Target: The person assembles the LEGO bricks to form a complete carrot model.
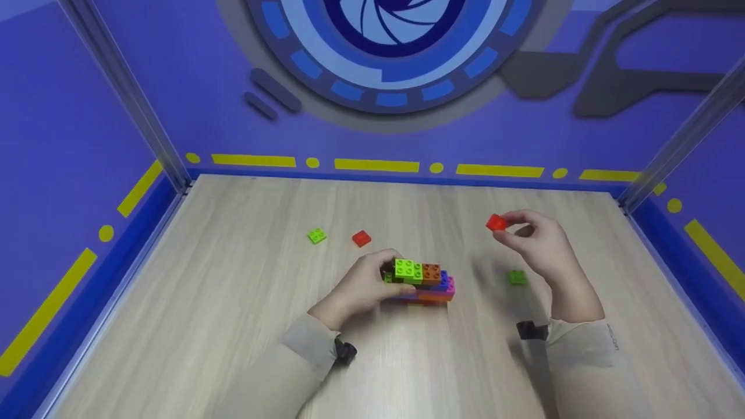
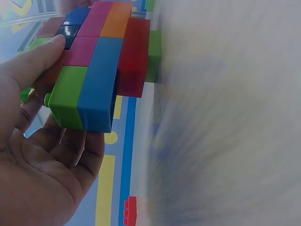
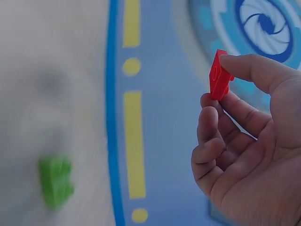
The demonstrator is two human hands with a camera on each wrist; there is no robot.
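Note:
A stack of coloured bricks [image 1: 422, 282] stands on the wooden table [image 1: 233, 326], green and orange bricks on top, pink, blue and red below. My left hand [image 1: 364, 285] grips its left end; the left wrist view shows the stack [image 2: 94, 70] up close against my fingers [image 2: 33, 61]. My right hand [image 1: 538, 241] is raised to the right of the stack and pinches a small flat red brick [image 1: 496, 222] between thumb and fingers, also seen in the right wrist view as the red brick [image 3: 219, 75].
Loose on the table lie a green brick [image 1: 316, 235] and a red brick [image 1: 361, 238] behind the stack, and another green brick [image 1: 517, 277] under my right hand. Purple walls with yellow stripes enclose the table on three sides.

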